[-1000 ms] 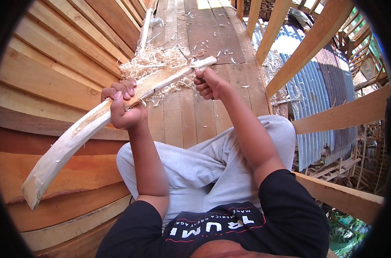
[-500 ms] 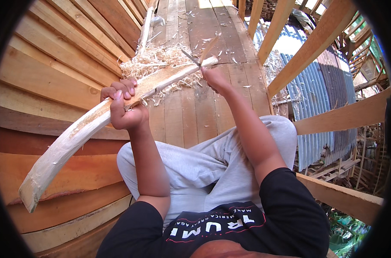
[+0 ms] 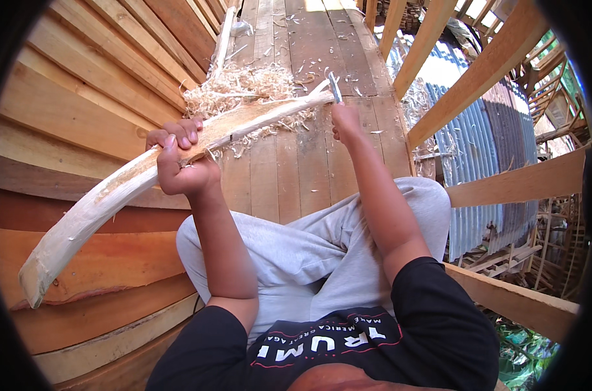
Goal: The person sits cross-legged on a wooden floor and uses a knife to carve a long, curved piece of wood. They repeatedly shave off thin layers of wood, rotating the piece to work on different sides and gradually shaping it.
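A long, pale piece of wood point(image 3: 100, 208), stripped of bark and gently curved, slants from the lower left up to the middle of the view. Around its middle, the fingers and thumb of my left hand point(image 3: 185, 159) are wrapped. My right hand point(image 3: 346, 122) is closed on a knife, whose handle is mostly hidden in the fist. The thin grey knife blade point(image 3: 335, 86) points away from me, at the far right end of the wood. A pale sliver stands up from that end beside the blade.
Curly wood shavings point(image 3: 244, 88) are heaped on the plank floor point(image 3: 299, 173) beyond the wood. A plank wall point(image 3: 68, 104) rises on the left. Wooden railing slats point(image 3: 478, 78) run along the right, with corrugated metal sheets point(image 3: 465, 143) beyond. My crossed legs point(image 3: 283, 254) are close below.
My right hand and the knife have slid right along the wood to its far end. The left hand and the wood have shifted slightly left.
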{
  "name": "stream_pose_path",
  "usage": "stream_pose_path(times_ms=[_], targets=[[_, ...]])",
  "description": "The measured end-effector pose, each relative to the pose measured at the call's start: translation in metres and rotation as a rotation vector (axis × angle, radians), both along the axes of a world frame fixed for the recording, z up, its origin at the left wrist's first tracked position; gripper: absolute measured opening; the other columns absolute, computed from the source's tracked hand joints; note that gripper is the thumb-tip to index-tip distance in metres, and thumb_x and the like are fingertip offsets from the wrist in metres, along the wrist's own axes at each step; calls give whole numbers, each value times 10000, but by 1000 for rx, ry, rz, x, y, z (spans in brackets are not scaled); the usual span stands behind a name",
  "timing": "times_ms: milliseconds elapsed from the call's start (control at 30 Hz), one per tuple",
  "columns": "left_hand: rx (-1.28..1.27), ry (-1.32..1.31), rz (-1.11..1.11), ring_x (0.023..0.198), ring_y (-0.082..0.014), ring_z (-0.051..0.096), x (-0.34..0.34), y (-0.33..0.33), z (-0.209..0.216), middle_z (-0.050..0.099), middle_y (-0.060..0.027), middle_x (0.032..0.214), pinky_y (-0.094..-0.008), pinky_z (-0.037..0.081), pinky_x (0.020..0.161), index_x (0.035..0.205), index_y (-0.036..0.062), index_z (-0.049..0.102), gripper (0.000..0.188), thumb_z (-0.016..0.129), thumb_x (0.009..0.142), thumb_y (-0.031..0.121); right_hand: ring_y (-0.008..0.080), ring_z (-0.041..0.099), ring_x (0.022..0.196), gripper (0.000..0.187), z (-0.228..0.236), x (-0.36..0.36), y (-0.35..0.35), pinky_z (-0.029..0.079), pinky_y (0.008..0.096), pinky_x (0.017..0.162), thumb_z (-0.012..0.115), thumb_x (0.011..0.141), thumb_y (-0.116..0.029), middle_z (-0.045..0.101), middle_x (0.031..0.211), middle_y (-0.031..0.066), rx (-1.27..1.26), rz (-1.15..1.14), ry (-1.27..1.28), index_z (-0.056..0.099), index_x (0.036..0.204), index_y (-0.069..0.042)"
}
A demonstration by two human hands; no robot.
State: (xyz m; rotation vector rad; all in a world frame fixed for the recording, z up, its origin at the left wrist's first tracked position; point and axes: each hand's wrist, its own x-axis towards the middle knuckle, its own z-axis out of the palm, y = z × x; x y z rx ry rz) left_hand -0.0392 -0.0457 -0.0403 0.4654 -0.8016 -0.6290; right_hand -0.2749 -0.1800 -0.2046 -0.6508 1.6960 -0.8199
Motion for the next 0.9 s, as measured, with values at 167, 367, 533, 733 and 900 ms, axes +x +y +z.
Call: stream_pose_path(times_ms=[167,367,533,733,900], targets=[[21,-6,26,637,-155,394,5,2,-1,360,-12,628,-393,397,747,738,139,414,74,481,712,160,123,385,512,350,9,13,11,340,314,452,339,1016,-347,424,674,3,62,245,-124,542,890,-92],[42,35,43,634,-151,392,2,0,0,356,-6,629,-392,395,751,740,142,418,79,487,711,166,120,378,515,289,-4,21,3,313,294,435,372,1010,-309,421,674,-2,50,-147,-132,564,938,-104],[37,42,23,635,-151,394,5,0,-1,358,-7,633,-389,397,752,745,142,425,77,492,715,164,109,365,488,206,-18,13,2,277,283,407,439,944,-225,399,624,-12,72,-48,-227,578,965,-74],[31,23,27,637,-154,396,6,0,-2,358,-9,637,-392,398,756,749,142,429,71,491,719,160,250,622,722,411,4,31,12,456,391,705,485,906,-352,653,759,156,-297,313,110,655,807,9],[25,5,11,640,-155,396,5,1,-1,357,-10,635,-395,396,757,745,139,416,81,487,717,166,150,444,535,548,18,29,16,328,332,516,489,911,-563,511,613,35,-275,399,196,607,752,-53]])
